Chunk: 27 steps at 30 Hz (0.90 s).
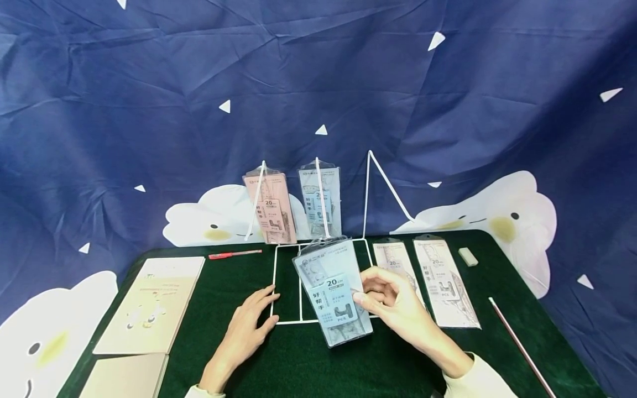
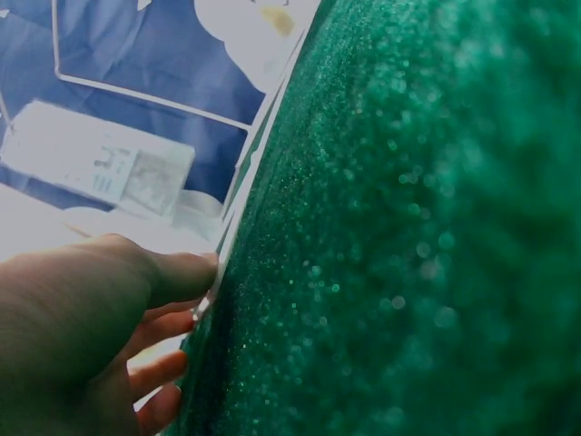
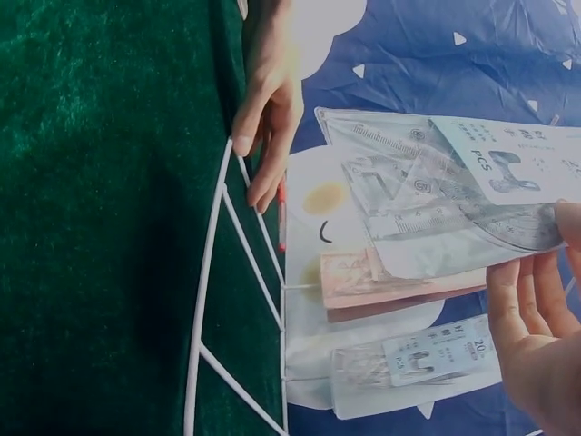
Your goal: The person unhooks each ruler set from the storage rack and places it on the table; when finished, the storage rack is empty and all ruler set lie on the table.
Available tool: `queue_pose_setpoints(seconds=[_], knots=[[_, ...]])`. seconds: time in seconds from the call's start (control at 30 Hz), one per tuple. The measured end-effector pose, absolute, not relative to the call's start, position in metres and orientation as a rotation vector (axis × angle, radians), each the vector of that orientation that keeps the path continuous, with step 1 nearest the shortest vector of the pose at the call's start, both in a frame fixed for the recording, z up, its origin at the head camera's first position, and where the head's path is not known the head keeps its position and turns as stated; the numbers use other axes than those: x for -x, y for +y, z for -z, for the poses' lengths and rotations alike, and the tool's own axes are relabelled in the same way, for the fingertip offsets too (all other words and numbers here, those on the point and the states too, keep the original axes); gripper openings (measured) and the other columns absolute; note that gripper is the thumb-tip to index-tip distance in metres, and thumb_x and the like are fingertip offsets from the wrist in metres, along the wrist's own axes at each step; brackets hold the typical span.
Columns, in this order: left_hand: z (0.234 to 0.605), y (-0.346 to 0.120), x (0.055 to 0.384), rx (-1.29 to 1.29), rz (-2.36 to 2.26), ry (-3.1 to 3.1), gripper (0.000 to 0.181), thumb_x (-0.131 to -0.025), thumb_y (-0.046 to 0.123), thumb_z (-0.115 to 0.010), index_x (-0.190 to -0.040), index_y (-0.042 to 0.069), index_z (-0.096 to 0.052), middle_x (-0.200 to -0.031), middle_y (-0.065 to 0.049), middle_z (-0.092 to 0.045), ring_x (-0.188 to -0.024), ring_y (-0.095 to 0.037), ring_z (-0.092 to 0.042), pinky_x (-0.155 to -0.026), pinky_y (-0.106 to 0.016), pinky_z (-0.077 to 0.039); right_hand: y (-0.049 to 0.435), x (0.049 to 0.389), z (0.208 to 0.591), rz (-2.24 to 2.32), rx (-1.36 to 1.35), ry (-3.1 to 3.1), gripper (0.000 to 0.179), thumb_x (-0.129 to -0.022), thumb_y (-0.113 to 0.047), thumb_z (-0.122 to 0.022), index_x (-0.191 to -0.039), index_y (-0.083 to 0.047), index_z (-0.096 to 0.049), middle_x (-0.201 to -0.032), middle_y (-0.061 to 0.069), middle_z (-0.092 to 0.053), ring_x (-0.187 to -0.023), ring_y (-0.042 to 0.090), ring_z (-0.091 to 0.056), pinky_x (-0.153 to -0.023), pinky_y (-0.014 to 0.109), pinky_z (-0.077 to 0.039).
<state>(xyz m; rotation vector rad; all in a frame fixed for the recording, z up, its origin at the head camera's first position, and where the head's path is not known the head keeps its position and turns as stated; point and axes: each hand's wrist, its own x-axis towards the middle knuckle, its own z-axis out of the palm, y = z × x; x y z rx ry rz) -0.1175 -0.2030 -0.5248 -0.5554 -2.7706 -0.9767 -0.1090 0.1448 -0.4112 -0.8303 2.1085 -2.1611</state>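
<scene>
While the left hand (image 1: 249,326) rests extended fingers on the rack (image 1: 286,323), the right grip (image 1: 398,304) pinches the blue packet (image 1: 335,296) by its right edge, top near the middle hook (image 1: 322,193).

Table (image 1: 393,367) covered in dark green, velvety cloth. Along its left edge lie two pale books: one with small cartoon figures on its cover (image 1: 149,307), and a plainer book (image 1: 121,376) just nearer the front. Close to the far edge, right of the books, is a red pen (image 1: 234,255). At the middle, towards the far edge, stands a white wire rack (image 1: 293,323), its base flat on the cloth. Right of it lie two clear packets (image 1: 445,287), side by side. An eraser (image 1: 468,256) sits near the far right corner; a thin stick (image 1: 522,348) slants along the right edge.
</scene>
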Motion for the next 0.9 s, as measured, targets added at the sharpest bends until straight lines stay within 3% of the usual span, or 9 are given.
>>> queue_pose_setpoints(seconds=[0.27, 0.43, 0.67, 0.9], knots=[[0.528, -0.204, 0.120, 0.579, 0.976, -2.751, 0.045, -0.097, 0.016, -0.073, -0.141, 0.010, -0.064, -0.157, -0.009, -0.052, -0.144, -0.037, -0.047, -0.102, -0.067, -0.039, 0.153, 0.107, 0.409, 2.068, 0.867, 2.150, 0.020, -0.097, 0.005, -0.068, -0.115, -0.004, -0.067, -0.106, 0.012, -0.073, -0.091, 0.018, -0.071, -0.080, 0.030, -0.059], [0.523, -0.201, 0.119, 0.591, 0.972, -2.730, 0.045, -0.096, 0.014, -0.075, -0.139, 0.008, -0.065, -0.155, -0.013, -0.054, -0.141, -0.040, -0.049, -0.100, -0.069, -0.040, 0.170, 0.108, 0.418, 2.016, 0.876, 2.199, 0.019, -0.097, 0.006, -0.068, -0.114, -0.002, -0.068, -0.107, 0.013, -0.073, -0.092, 0.018, -0.072, -0.081, 0.030, -0.059], [0.522, -0.203, 0.119, 0.574, 0.985, -2.761, 0.046, -0.096, 0.014, -0.075, -0.141, 0.008, -0.065, -0.157, -0.011, -0.052, -0.144, -0.038, -0.046, -0.104, -0.069, -0.038, 0.201, 0.110, 0.434, 1.886, 0.870, 2.196, 0.021, -0.095, 0.006, -0.070, -0.112, -0.007, -0.072, -0.104, 0.010, -0.073, -0.085, 0.016, -0.072, -0.073, 0.028, -0.059], [0.524, -0.204, 0.119, 0.557, 0.987, -2.784, 0.047, -0.096, 0.014, -0.075, -0.141, 0.008, -0.064, -0.159, -0.009, -0.050, -0.145, -0.037, -0.045, -0.105, -0.068, -0.037, 0.236, 0.119, 0.448, 1.706, 0.973, 2.109, 0.019, -0.095, 0.005, -0.071, -0.106, -0.009, -0.071, -0.090, 0.010, -0.071, -0.077, 0.010, -0.067, -0.067, 0.028, -0.057]])
